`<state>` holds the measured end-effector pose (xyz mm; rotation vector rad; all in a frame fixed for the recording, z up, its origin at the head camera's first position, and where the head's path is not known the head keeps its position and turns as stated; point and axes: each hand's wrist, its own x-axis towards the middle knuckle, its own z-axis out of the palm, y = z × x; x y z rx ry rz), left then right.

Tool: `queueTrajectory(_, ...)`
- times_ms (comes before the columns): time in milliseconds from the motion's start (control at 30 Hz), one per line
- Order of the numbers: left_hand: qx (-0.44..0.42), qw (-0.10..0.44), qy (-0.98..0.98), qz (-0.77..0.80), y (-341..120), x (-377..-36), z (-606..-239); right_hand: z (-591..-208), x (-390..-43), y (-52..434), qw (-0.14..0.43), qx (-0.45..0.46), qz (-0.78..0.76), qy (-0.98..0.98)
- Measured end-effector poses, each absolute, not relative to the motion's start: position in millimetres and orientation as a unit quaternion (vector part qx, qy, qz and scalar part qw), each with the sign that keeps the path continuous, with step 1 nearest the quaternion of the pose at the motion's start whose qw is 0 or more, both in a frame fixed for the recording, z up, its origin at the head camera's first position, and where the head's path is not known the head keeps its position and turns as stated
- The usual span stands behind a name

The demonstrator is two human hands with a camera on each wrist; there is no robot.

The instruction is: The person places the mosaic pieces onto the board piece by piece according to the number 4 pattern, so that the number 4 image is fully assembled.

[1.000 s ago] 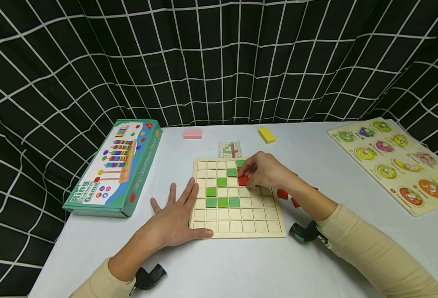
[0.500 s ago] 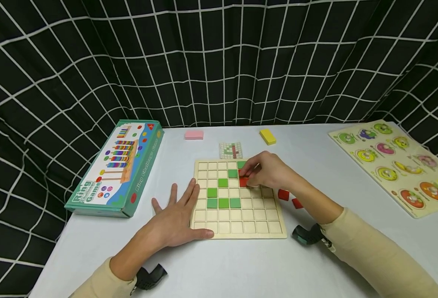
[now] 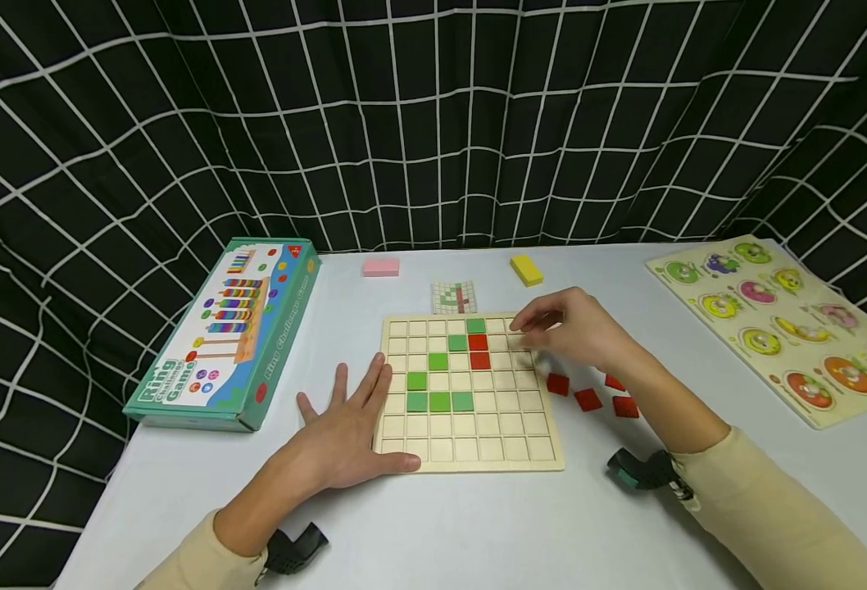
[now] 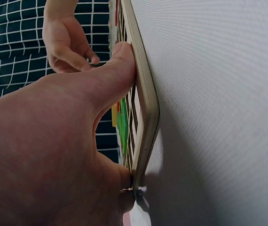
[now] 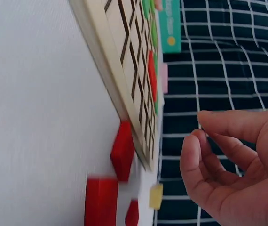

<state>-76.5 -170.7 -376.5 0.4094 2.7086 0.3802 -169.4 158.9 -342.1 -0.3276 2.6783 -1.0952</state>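
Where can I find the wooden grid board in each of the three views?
Head: wooden grid board lies at table centre, the left hand flat on its left edge.
Left wrist: seen edge-on, a vertical strip beside the thumb.
Right wrist: upper centre, slanted.
Shared landmark: the red tiles on it.

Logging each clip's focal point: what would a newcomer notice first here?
The wooden grid board at the table's middle, with green tiles and two red tiles set in it. The left hand lies flat at its left edge; the right hand hovers empty over its far right corner, loose red tiles beside.
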Motion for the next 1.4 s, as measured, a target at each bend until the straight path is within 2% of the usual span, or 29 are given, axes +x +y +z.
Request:
queueTrajectory(433, 0.142, 0.19, 0.962, 0.132, -170.5, -77.3, -375.9, -341.5, -163.8, 203.0, 0.106, -0.042, -0.375, 0.92)
queueTrajectory(767, 0.145, 0.191, 0.961, 0.137, -170.6, -77.2, -376.0, -349.0, -166.6, 223.4, 0.134, -0.012, -0.399, 0.907)
queueTrajectory(1400, 0.14, 0.197, 0.962, 0.13, -169.8, -78.4, -376.2, -362.7, -171.8, 224.8, 0.172, 0.029, -0.387, 0.906)
